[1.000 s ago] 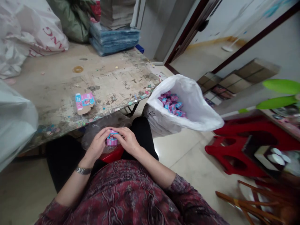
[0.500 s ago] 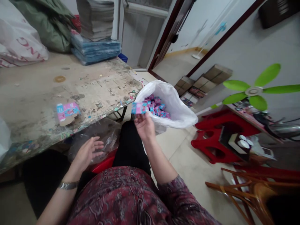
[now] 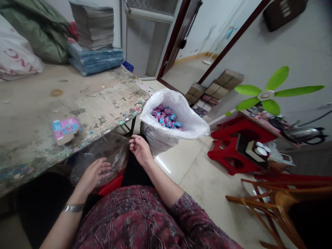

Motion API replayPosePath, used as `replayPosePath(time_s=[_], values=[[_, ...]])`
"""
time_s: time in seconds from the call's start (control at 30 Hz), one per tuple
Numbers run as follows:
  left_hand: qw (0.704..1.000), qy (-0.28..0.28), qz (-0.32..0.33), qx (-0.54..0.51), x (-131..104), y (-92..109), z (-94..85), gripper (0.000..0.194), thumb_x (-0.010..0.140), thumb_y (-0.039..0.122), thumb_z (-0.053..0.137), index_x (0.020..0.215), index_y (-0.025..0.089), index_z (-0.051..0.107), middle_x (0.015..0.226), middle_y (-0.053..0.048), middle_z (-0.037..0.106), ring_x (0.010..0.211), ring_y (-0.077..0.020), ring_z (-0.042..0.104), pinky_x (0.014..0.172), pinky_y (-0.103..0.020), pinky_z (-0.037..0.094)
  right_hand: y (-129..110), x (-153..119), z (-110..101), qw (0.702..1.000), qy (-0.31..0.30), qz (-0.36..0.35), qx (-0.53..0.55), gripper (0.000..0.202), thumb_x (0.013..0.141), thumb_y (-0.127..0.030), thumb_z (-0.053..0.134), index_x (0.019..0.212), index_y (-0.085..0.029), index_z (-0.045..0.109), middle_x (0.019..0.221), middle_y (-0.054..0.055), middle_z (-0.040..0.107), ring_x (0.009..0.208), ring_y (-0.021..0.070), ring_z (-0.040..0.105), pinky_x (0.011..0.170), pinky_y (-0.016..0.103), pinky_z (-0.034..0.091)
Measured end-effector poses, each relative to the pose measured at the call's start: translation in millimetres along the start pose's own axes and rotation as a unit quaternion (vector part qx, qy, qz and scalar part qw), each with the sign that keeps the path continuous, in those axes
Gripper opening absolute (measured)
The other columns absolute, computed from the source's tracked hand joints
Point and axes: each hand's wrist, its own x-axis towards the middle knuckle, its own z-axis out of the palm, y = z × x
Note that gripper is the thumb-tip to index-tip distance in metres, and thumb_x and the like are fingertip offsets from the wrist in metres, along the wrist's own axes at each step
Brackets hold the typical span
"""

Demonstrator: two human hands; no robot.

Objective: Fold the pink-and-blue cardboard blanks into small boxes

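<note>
My left hand (image 3: 93,173) hovers over my lap with its fingers loosely stretched and nothing in them. Beside the front of a white sack (image 3: 190,122), my right hand (image 3: 140,148) is raised, empty, its fingers slightly curled and apart. Inside the sack lie several small pink and blue boxes (image 3: 167,119). On the worktable (image 3: 103,100), left of both hands, rests a flattened pink and blue carton (image 3: 66,129) with a brown inner flap. A clear plastic bag (image 3: 103,152) hangs under the table edge, behind my left hand.
At the table's back are a blue stack (image 3: 97,60), a grey stack of sheets (image 3: 92,26) and a white bag (image 3: 18,55). To the right stand red stools (image 3: 230,148), a green-bladed fan (image 3: 267,95), a wooden chair (image 3: 280,204) and tied cartons (image 3: 220,88).
My right hand held a pink and blue box at the sack's mouth; now it has let go and drawn back toward me, empty. My left hand stays nearly in place. The view has shifted slightly.
</note>
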Motion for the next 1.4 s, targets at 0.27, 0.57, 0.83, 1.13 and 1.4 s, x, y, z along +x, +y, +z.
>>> replayPosePath(time_s=[0.27, 0.57, 0.83, 1.13, 1.4], values=[[0.999, 0.03, -0.021, 0.027, 17.7, -19.5, -24.5, 0.032, 0.08, 0.024, 0.075, 0.107, 0.014, 0.062, 0.088, -0.009, 0.072, 0.073, -0.0182, 0.07, 0.064, -0.03, 0.06, 61.1, -5.3, 7.6, 0.9, -0.165, 0.095, -0.392, 0.027, 0.093, -0.018, 0.049, 0.114, -0.015, 0.066, 0.094, 0.007, 0.076, 0.076, 0.0121, 0.072, 0.066, 0.021, 0.054], [0.987, 0.059, -0.017, 0.147, 36.2, -31.3, -38.7, 0.033, 0.078, 0.033, 0.076, 0.104, 0.016, 0.062, 0.083, -0.005, 0.067, 0.069, -0.0158, 0.065, 0.064, -0.028, 0.055, 56.5, -19.3, 15.3, 0.745, -0.318, 0.041, -0.585, 0.025, 0.089, -0.022, 0.066, 0.113, -0.023, 0.074, 0.118, 0.005, 0.076, 0.114, 0.023, 0.068, 0.1, 0.032, 0.049], [0.984, 0.041, -0.011, 0.175, 35.6, -34.0, -41.3, 0.046, 0.067, 0.039, 0.082, 0.103, 0.017, 0.063, 0.085, -0.006, 0.068, 0.074, -0.0186, 0.065, 0.067, -0.031, 0.053, 53.7, -28.5, 26.0, 0.658, -0.358, 0.001, -0.663, 0.032, 0.095, -0.03, 0.06, 0.125, -0.026, 0.07, 0.125, 0.005, 0.074, 0.118, 0.0216, 0.068, 0.097, 0.029, 0.05], [0.98, 0.034, -0.006, 0.196, 32.7, -33.3, -44.1, 0.047, 0.065, 0.042, 0.081, 0.101, 0.018, 0.063, 0.084, -0.005, 0.067, 0.08, -0.0202, 0.064, 0.068, -0.03, 0.051, 48.1, -36.8, 36.0, 0.604, -0.377, -0.017, -0.702, 0.035, 0.097, -0.033, 0.058, 0.129, -0.027, 0.068, 0.127, 0.005, 0.073, 0.12, 0.023, 0.067, 0.095, 0.029, 0.051], [0.978, 0.038, 0.0, 0.205, 33.8, -33.9, -47.1, 0.041, 0.068, 0.04, 0.079, 0.099, 0.019, 0.062, 0.08, -0.004, 0.066, 0.077, -0.0198, 0.064, 0.066, -0.027, 0.048, 44.8, -45.7, 40.1, 0.565, -0.39, -0.033, -0.727, 0.036, 0.096, -0.033, 0.057, 0.13, -0.026, 0.067, 0.127, 0.007, 0.073, 0.117, 0.0246, 0.069, 0.093, 0.031, 0.052]])
